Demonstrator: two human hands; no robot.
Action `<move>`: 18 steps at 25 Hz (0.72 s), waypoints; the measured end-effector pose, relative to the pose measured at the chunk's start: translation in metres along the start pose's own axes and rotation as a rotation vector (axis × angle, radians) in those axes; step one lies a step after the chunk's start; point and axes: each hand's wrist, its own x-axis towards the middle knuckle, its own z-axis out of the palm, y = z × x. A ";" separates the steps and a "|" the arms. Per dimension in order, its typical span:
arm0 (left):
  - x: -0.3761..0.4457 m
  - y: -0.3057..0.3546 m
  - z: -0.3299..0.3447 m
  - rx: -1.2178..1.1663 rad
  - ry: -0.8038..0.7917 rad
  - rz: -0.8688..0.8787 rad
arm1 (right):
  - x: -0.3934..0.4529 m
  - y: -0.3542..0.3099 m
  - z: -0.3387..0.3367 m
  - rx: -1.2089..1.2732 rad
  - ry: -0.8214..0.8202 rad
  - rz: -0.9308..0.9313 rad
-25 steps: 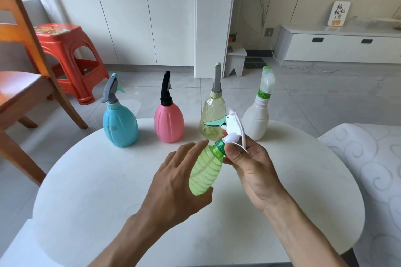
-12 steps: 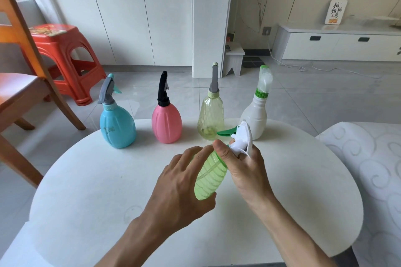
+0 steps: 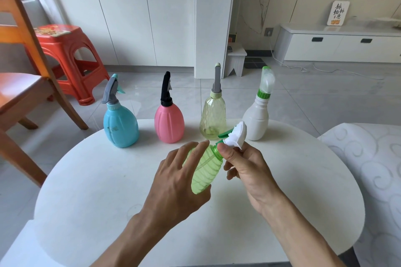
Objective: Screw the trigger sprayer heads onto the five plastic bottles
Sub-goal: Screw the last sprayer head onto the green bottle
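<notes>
The ribbed, translucent green bottle (image 3: 205,171) is held tilted above the white table (image 3: 91,191), its neck pointing up and away. On that neck sits a white sprayer head (image 3: 236,135) with a green trigger and collar. The left hand (image 3: 180,182) cradles the bottle body, its grip apparently loose with fingers fairly straight. The right hand (image 3: 245,166) pinches the collar between thumb and fingers. Behind stand a blue bottle (image 3: 120,124), pink bottle (image 3: 169,122), clear yellowish bottle (image 3: 213,117) and white bottle (image 3: 257,118), each wearing its sprayer.
</notes>
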 end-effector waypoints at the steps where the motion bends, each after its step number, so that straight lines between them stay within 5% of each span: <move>1: 0.000 -0.001 0.001 0.003 0.003 0.002 | -0.001 0.001 0.001 0.018 0.002 -0.004; 11: -0.002 0.004 0.008 0.002 -0.065 0.011 | -0.002 0.000 0.006 -0.151 0.165 -0.105; 18: -0.001 0.000 0.007 0.027 -0.096 -0.018 | 0.001 0.000 -0.002 -0.046 0.049 -0.035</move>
